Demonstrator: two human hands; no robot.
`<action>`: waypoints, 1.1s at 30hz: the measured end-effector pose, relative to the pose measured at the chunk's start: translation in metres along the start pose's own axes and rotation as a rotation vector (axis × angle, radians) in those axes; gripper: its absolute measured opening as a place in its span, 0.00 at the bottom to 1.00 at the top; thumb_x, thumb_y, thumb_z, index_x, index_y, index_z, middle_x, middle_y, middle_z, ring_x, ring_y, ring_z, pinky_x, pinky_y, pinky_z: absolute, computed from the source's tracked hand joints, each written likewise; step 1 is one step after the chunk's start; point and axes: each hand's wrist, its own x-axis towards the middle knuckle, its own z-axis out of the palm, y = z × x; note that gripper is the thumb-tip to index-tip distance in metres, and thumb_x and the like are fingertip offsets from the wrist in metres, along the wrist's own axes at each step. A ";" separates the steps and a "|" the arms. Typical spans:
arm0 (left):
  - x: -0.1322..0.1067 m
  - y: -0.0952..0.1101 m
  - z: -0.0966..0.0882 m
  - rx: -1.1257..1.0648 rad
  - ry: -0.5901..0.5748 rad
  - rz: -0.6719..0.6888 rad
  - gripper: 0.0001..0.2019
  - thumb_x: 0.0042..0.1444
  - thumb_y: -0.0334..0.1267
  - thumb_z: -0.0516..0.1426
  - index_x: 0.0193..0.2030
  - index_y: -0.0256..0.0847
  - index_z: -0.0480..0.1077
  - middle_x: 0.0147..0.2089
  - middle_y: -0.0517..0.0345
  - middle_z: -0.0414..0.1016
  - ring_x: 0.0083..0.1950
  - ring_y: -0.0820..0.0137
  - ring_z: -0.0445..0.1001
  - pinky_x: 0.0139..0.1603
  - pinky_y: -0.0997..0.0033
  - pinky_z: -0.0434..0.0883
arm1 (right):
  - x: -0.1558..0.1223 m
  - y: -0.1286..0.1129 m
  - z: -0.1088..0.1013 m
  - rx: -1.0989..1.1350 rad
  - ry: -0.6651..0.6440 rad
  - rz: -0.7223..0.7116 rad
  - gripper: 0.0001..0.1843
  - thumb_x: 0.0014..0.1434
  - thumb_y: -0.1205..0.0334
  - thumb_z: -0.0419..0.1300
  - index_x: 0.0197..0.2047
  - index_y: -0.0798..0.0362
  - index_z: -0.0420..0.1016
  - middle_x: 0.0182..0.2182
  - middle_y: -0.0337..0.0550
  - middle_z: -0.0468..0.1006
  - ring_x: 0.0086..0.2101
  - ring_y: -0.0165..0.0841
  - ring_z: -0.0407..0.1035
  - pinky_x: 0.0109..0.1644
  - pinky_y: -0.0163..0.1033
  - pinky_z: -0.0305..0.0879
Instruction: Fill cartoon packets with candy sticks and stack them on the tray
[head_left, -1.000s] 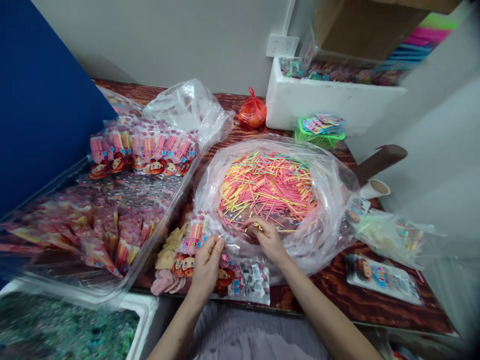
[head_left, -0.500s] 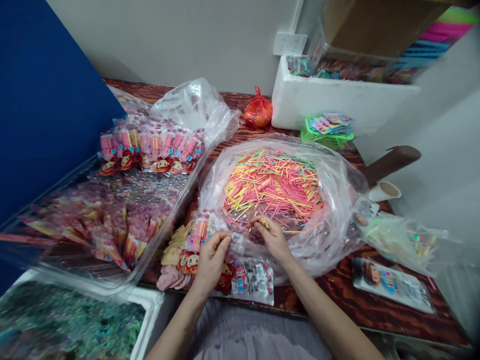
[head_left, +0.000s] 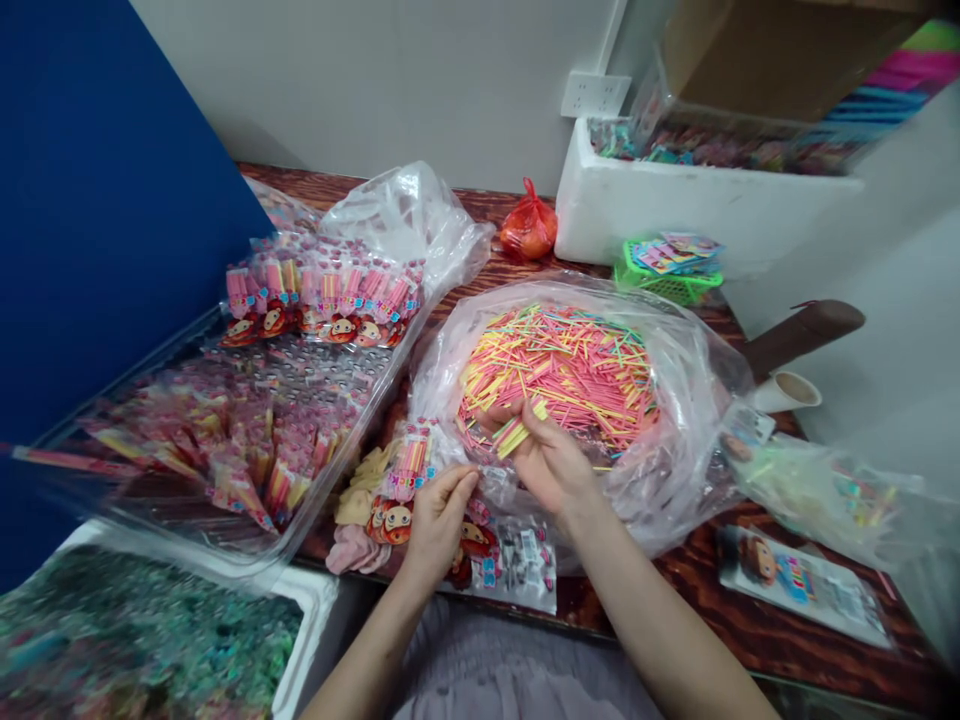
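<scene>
My right hand [head_left: 559, 468] holds a small bundle of yellow sticks [head_left: 517, 432] between thumb and fingers, over the near edge of the stick pile [head_left: 562, 365]. The pile of thin pink, yellow and green sticks lies in a large clear plastic bag [head_left: 690, 400] with its sides rolled down. Left of it, my left hand [head_left: 439, 520] is closed, thumb against forefinger, at the edge of a clear plastic packet [head_left: 499, 487]. Beneath that hand are printed cartoon packets [head_left: 529, 565], and a filled packet [head_left: 412, 460] with pink sticks lies just behind it.
A clear tray [head_left: 352, 440] at left holds many filled packets. Below it stands a foam box [head_left: 307, 600]. Pink and yellow finger cots [head_left: 360, 500] lie by my left hand. Farther back are a red bag [head_left: 529, 225], a green basket [head_left: 671, 285] and a paper cup [head_left: 787, 390].
My right hand has turned palm upward and opened out somewhat, bringing the yellow stick bundle into clear sight. My left hand stays pinched in nearly the same place. The view has shifted slightly.
</scene>
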 end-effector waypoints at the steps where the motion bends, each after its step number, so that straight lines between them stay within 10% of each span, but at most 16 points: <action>1: 0.000 -0.001 0.000 -0.017 0.003 -0.028 0.13 0.58 0.45 0.56 0.32 0.38 0.76 0.30 0.59 0.74 0.34 0.69 0.70 0.36 0.73 0.67 | -0.003 0.001 0.001 -0.023 0.004 0.012 0.18 0.59 0.42 0.59 0.35 0.49 0.72 0.33 0.44 0.81 0.40 0.41 0.76 0.47 0.50 0.71; 9: 0.000 -0.002 0.002 -0.089 -0.026 -0.025 0.12 0.58 0.44 0.57 0.36 0.39 0.79 0.34 0.57 0.78 0.36 0.68 0.73 0.39 0.72 0.70 | -0.024 0.004 0.000 -0.389 -0.096 0.079 0.11 0.57 0.51 0.63 0.36 0.51 0.74 0.45 0.45 0.80 0.48 0.39 0.71 0.53 0.45 0.67; 14: 0.000 0.000 -0.002 -0.118 -0.017 0.022 0.12 0.60 0.42 0.57 0.43 0.41 0.79 0.42 0.55 0.80 0.43 0.67 0.76 0.45 0.70 0.71 | -0.035 0.002 0.008 -0.424 -0.048 -0.087 0.15 0.63 0.53 0.57 0.51 0.45 0.68 0.51 0.44 0.75 0.49 0.36 0.71 0.54 0.43 0.67; 27: 0.001 -0.007 -0.006 -0.210 0.011 -0.055 0.11 0.58 0.42 0.59 0.42 0.41 0.79 0.41 0.57 0.81 0.44 0.67 0.75 0.47 0.72 0.70 | -0.045 0.013 0.011 -0.956 -0.072 -0.390 0.08 0.66 0.63 0.54 0.36 0.50 0.73 0.48 0.45 0.74 0.52 0.38 0.66 0.57 0.46 0.60; 33: -0.001 -0.012 -0.014 -0.251 0.047 -0.124 0.11 0.57 0.44 0.61 0.41 0.41 0.78 0.39 0.59 0.79 0.43 0.69 0.74 0.46 0.74 0.69 | -0.056 0.008 0.022 -1.005 -0.103 -0.436 0.10 0.66 0.65 0.53 0.48 0.49 0.73 0.50 0.46 0.73 0.53 0.37 0.65 0.58 0.46 0.60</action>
